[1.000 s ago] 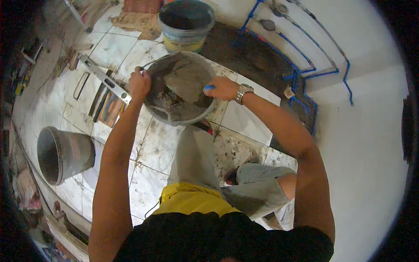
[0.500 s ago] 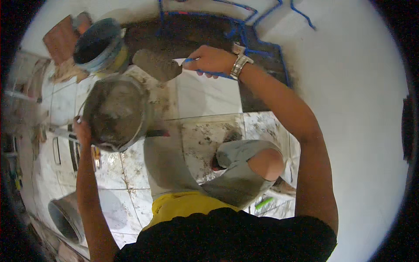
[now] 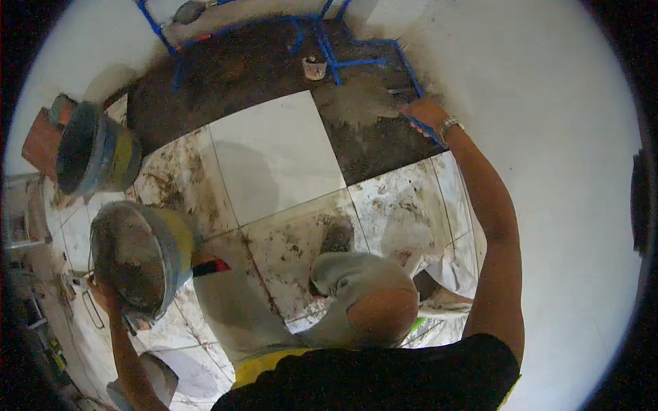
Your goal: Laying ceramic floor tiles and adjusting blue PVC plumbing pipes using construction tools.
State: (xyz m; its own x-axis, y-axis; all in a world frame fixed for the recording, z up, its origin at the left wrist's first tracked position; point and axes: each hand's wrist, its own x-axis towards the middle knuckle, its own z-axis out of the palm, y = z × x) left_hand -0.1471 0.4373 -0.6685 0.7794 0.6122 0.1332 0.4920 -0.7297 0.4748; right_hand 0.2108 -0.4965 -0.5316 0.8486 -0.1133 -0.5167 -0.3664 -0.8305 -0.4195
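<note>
My left hand [image 3: 104, 296] is closed on the near left edge of a bucket [image 3: 179, 236]; whether it grips the rim or the wire handle I cannot tell. The bucket is tilted, and grey mortar [image 3: 133, 264] lies inside it. Stretched far forward, my right hand [image 3: 428, 116] is wrapped round the blue handle of a trowel [image 3: 426, 130]. The blade is low over the dark bed [image 3: 373, 147] by the right wall, hard to make out against a patch of grey mortar [image 3: 353, 99]. Left of that patch lies a clean white tile [image 3: 274, 154].
A second bucket [image 3: 116, 154] stands at the far left beside a reddish-brown slab [image 3: 41, 144]. Blue pipes [image 3: 329, 48] run along the back wall and over the bed. A small white tub [image 3: 314, 68] sits near them. Mud-stained tiles [image 3: 295, 236] surround my knees.
My right hand has carried the mortar-loaded trowel from beside the bucket across to the bed at the right. Grey mortar now shows there. The view has shifted; my left hand stays on the bucket.
</note>
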